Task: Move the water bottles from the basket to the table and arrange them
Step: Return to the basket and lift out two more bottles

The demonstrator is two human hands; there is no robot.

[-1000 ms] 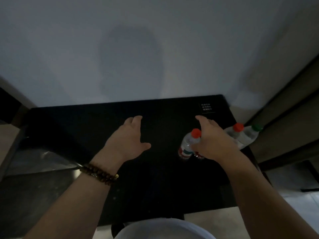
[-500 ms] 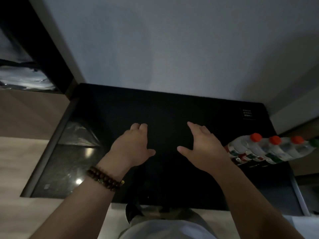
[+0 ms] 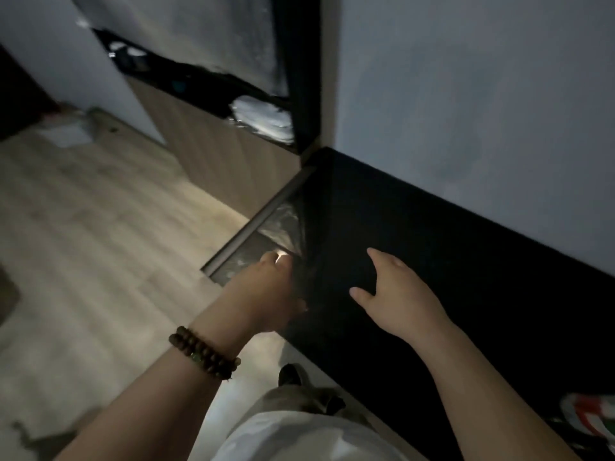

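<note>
Black worktop [image 3: 472, 271], my left hand [image 3: 266, 294] at its edge, right hand [image 3: 399, 294] over it. Both hands are loose, gripping nothing. Water bottles [image 3: 589, 414] look blurry far right.

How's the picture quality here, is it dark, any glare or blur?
Head view: dim overall, and the black table reads as nearly featureless. Head view: one bright glare spot sits beside the left hand. Head view: the water bottles at the lower right corner are blurred, as is the floor clutter at far left.
</note>
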